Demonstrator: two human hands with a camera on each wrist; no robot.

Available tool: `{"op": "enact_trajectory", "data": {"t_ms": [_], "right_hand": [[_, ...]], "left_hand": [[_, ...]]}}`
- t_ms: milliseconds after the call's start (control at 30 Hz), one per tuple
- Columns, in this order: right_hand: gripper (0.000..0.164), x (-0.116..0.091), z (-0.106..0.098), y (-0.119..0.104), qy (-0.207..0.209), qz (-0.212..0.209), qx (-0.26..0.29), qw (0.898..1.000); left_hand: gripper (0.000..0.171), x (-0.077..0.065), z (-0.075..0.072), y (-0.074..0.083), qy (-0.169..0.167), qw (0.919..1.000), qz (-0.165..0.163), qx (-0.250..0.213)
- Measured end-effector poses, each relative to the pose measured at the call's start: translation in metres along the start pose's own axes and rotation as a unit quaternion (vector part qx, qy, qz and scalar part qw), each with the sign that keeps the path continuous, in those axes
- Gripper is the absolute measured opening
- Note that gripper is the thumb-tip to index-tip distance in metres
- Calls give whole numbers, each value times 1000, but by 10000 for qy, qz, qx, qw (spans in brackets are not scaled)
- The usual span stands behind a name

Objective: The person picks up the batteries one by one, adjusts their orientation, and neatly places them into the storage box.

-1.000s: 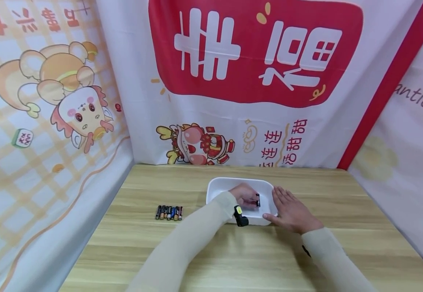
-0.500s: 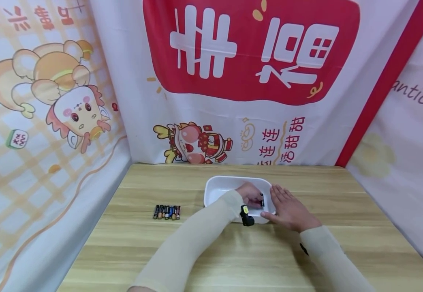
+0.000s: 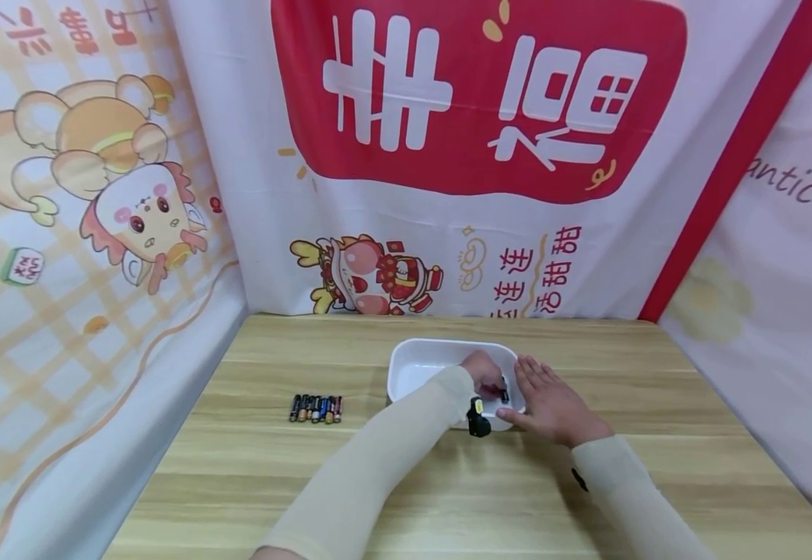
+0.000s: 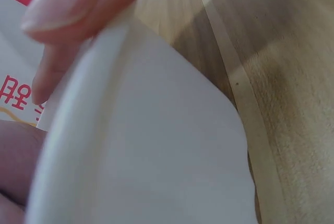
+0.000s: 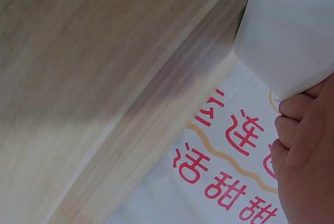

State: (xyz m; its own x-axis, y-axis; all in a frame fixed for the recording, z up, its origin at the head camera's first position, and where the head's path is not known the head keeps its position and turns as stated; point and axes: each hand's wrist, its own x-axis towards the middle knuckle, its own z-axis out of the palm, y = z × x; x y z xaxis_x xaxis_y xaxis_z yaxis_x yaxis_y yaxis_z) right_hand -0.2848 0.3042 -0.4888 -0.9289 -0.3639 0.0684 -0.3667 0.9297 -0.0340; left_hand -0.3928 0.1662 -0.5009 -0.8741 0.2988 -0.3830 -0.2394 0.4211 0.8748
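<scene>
One battery (image 3: 505, 390) is at the right end of the tray (image 3: 416, 376), pinched, it seems, by the curled fingers of the left hand (image 3: 484, 373); whether it touches the bottom I cannot tell. The right hand (image 3: 556, 408), fingers straight, lies against the tray's right end. To do this well, I would lower the battery flat before loosening the fingers, with the right hand bracing so the tray cannot slide. Dropped from higher, it could roll. Left of the tray, more batteries (image 3: 316, 408) lie side by side on the table (image 3: 448, 498).
</scene>
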Motion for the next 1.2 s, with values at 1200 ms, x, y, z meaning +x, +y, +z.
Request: {"op": "enact_trajectory", "data": {"t_ms": [1200], "right_hand": [[103,3,-1,2,23,-151,-129,9998]], "left_hand": [[7,-12,-26,-11,-575,9963,205,613]]}}
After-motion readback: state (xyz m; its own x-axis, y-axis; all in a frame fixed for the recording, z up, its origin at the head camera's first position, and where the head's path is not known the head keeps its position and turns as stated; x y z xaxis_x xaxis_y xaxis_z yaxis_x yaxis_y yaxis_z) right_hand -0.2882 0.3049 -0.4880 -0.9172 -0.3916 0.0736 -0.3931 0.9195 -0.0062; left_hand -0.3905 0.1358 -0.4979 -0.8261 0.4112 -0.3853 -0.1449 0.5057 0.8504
